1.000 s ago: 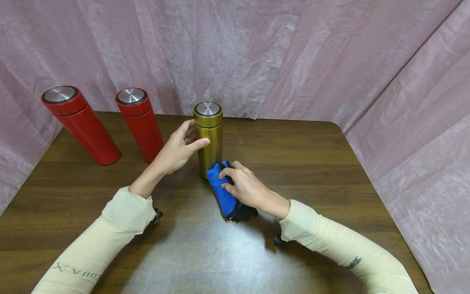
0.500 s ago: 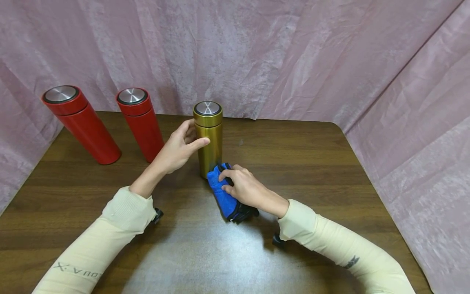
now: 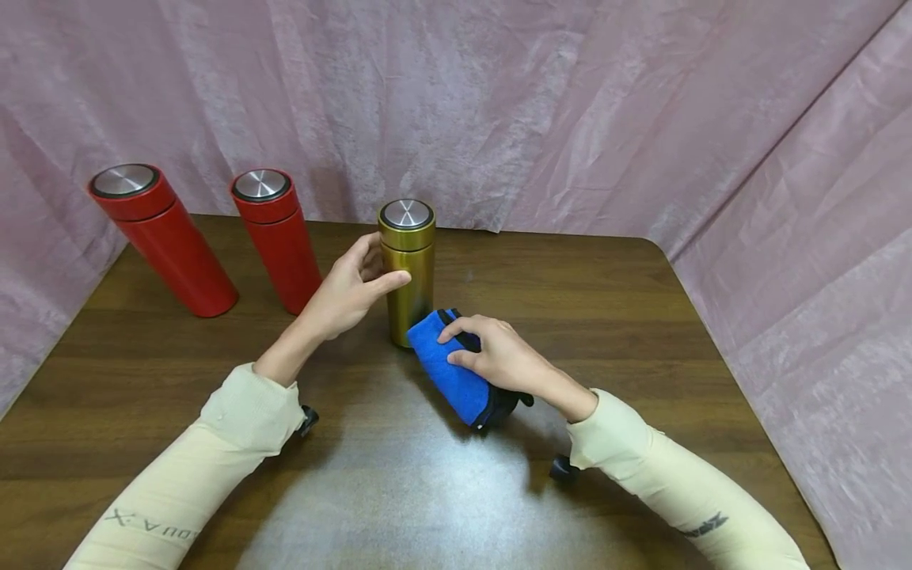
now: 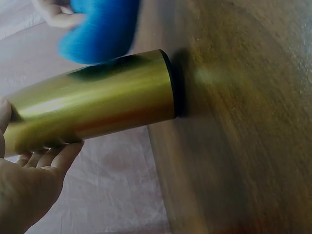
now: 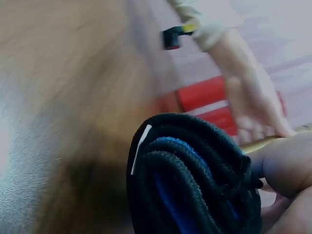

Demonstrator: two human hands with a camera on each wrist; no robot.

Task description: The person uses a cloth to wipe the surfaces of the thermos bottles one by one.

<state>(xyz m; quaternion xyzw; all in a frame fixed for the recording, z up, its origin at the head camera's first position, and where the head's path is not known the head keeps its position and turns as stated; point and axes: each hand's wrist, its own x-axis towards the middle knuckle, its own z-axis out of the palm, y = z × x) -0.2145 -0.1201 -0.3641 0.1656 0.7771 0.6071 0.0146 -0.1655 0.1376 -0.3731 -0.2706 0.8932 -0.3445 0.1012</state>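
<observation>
A gold thermos (image 3: 412,277) with a silver-topped lid stands upright on the wooden table. My left hand (image 3: 349,289) grips its upper body, thumb across the front and the other fingers around the far side. In my right hand (image 3: 499,352) is a folded blue cloth (image 3: 449,368) with black edging, pinched between thumb and fingers. The cloth's upper corner is right at the lower right side of the thermos. In the left wrist view the blue cloth (image 4: 105,31) lies along the gold wall near the base. The right wrist view shows its folded layers (image 5: 185,165) end-on.
Two red thermoses stand to the left, one (image 3: 278,245) near my left hand and another (image 3: 167,245) farther out. The brown table (image 3: 570,309) ends at a pink curtain (image 3: 456,119) behind. Another stretch of curtain (image 3: 819,277) hangs along the right.
My right hand has shifted slightly right with the cloth, which now shows more of its blue face. The left hand keeps its grip on the gold thermos, which stays in place.
</observation>
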